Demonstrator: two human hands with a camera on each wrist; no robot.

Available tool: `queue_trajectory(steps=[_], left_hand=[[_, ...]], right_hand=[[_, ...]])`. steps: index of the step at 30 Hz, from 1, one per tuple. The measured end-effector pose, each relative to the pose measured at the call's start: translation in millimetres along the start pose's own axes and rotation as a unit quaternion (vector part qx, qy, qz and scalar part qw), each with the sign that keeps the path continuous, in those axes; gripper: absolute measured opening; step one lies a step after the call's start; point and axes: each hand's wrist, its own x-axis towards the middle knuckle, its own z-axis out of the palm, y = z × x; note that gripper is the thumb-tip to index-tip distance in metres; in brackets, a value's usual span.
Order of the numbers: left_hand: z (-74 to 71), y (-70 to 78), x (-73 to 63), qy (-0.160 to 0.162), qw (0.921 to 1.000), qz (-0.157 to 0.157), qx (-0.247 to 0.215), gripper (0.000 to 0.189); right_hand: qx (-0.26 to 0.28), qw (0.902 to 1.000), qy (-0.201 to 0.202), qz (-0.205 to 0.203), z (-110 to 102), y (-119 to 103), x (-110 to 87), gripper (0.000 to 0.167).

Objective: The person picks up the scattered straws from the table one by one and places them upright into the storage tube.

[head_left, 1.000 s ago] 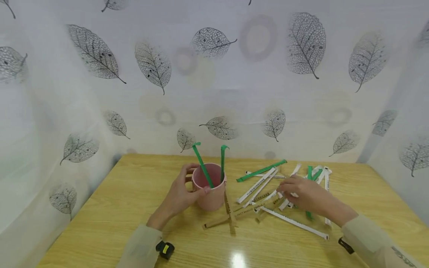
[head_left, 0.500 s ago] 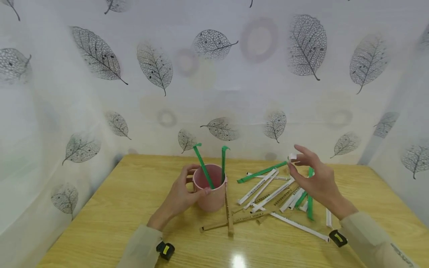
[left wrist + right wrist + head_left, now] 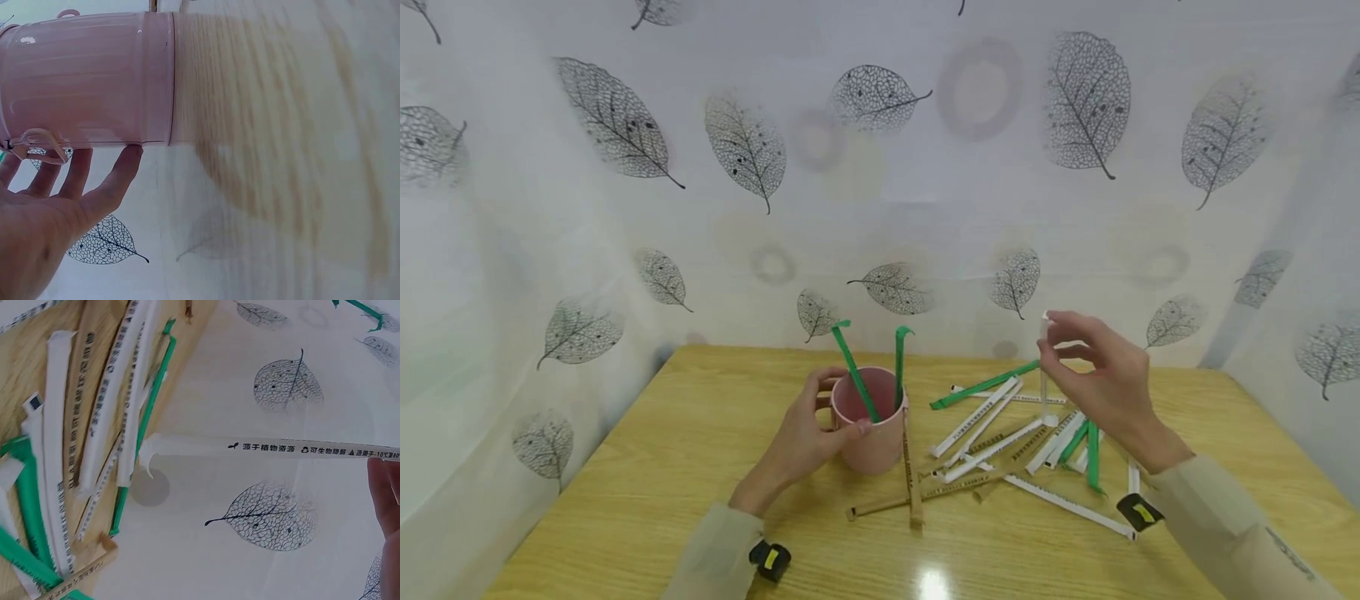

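Note:
A pink cup [image 3: 872,452] stands on the table. My left hand [image 3: 801,442] holds it from the left, the thumb at the rim; the left wrist view shows the fingers of that hand [image 3: 69,200] against the cup [image 3: 87,75], near a small wire-like handle. Two green-wrapped straws [image 3: 900,358] lean inside the cup, their tops sticking out. My right hand [image 3: 1105,383] pinches a white paper-wrapped straw [image 3: 1043,387] near its top, above the loose straws. Seen from the right wrist, black print runs along the wrapped straw [image 3: 269,447], whose far end is frayed or folded.
Several white-wrapped straws [image 3: 977,417], green-wrapped straws [image 3: 985,385] and brown-wrapped straws [image 3: 887,502] lie crossed on the wooden table [image 3: 700,467] to the right of the cup. A leaf-patterned cloth [image 3: 925,183] hangs behind the table and at both sides.
My right hand was down among the loose straws, then rose with a white-wrapped straw, which now hangs upright. My left hand has stayed on the cup.

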Motion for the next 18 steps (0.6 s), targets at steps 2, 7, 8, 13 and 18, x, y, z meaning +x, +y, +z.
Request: queue_trajectory(steps=[2, 7, 8, 13, 18], left_hand=[[0.1, 0.1, -0.4, 0.001, 1.0000, -0.002, -0.001, 0.073], [0.7, -0.8, -0.2, 0.000, 1.0000, -0.003, -0.004, 0.073], [0.7, -1.0, -0.1, 0.001, 1.0000, -0.003, -0.003, 0.073], [0.1, -0.6, -0.2, 0.003, 1.0000, -0.009, -0.003, 0.074], [-0.5, -1.1, -1.4, 0.001, 1.0000, -0.008, -0.003, 0.073]], right_hand=[[0.013, 0.9997, -0.005, 0.018, 4, -2, 5.7, 0.040], [0.057, 0.9962, -0.006, 0.066, 21, -20, 27.3, 0.042], [0.067, 0.9950, -0.004, 0.073, 26, -24, 32.2, 0.041], [0.103, 0.9913, 0.004, 0.081, 51, -40, 55.1, 0.040], [0.139, 0.9875, 0.011, 0.073, 77, -49, 71.6, 0.042]])
